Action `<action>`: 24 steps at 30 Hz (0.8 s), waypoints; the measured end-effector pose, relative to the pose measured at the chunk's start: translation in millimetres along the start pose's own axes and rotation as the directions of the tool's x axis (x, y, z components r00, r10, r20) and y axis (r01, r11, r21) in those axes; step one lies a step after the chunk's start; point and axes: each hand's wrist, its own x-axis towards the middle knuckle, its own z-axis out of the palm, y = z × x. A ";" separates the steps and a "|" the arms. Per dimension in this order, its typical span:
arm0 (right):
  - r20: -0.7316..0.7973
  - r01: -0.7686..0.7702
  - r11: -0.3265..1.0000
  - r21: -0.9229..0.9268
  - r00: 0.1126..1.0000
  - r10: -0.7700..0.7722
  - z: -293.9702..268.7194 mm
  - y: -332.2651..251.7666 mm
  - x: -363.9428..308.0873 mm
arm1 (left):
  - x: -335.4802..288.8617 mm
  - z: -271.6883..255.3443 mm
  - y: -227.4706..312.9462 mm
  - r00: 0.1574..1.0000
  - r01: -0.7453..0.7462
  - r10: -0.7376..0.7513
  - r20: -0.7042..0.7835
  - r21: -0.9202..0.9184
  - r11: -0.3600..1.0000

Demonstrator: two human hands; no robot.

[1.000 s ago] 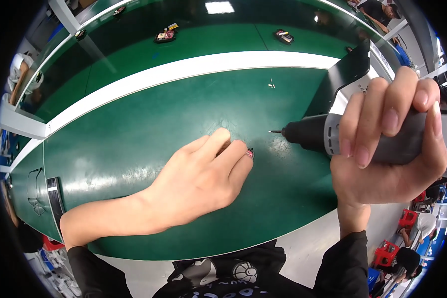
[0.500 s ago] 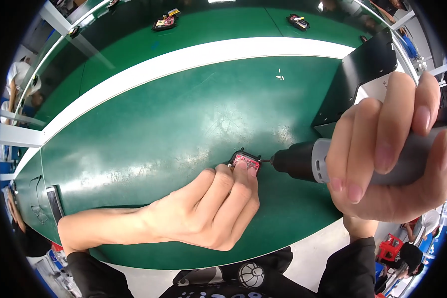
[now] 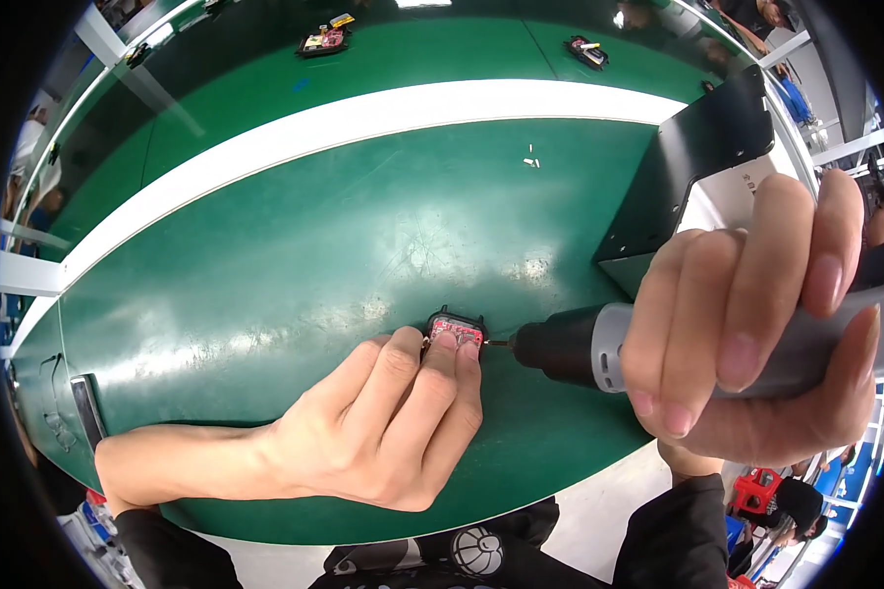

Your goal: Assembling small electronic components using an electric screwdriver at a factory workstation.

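Grn tabletop [image 3: 265, 226] w/ white strip [image 3: 383, 103] – pale flr [image 3: 594, 510] – red stool [image 3: 756, 490] lower R

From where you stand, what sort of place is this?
Probably an electronics assembly or repair workshop: the right hand holds what looks like a powered screwdriver beside a small black device with a red circuit board, and more opened devices lie beyond the white strip.

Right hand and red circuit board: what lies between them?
In the head view, the power tool held by the right hand, its thin bit pointing at the board.
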 end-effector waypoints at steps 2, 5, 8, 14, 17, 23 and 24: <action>-0.024 0.025 1.000 0.015 0.999 -0.024 1.4 2.4 -2.5 | 1.7 -0.2 0.5 0.999 0.027 -0.027 -0.017 -0.026 0.999; -0.105 0.103 0.992 0.077 0.990 -0.095 4.3 13.7 -11.0 | 0.8 -4.8 4.5 0.997 0.054 -0.051 0.050 -0.058 0.997; -0.126 0.112 0.990 0.091 0.987 -0.100 7.3 14.0 -12.1 | 1.5 -4.9 4.5 0.998 0.025 -0.024 0.054 -0.012 1.000; -0.089 0.046 0.998 0.049 0.995 -0.041 12.6 13.5 -10.1 | 0.5 -5.9 4.6 0.999 0.016 -0.017 0.047 0.020 1.000; -0.078 0.012 0.999 0.031 0.997 -0.010 9.2 13.4 -10.7 | 2.7 -4.4 4.5 0.998 0.023 -0.023 0.065 -0.006 1.000; -0.077 -0.050 0.999 -0.021 0.996 0.048 11.1 11.9 -10.4 | 3.2 -3.1 4.3 0.995 0.088 -0.085 0.059 -0.060 0.994; -0.092 -0.070 0.997 -0.040 0.994 0.066 11.7 11.1 -10.4 | 3.4 -3.4 4.7 0.995 0.088 -0.085 0.056 -0.061 0.994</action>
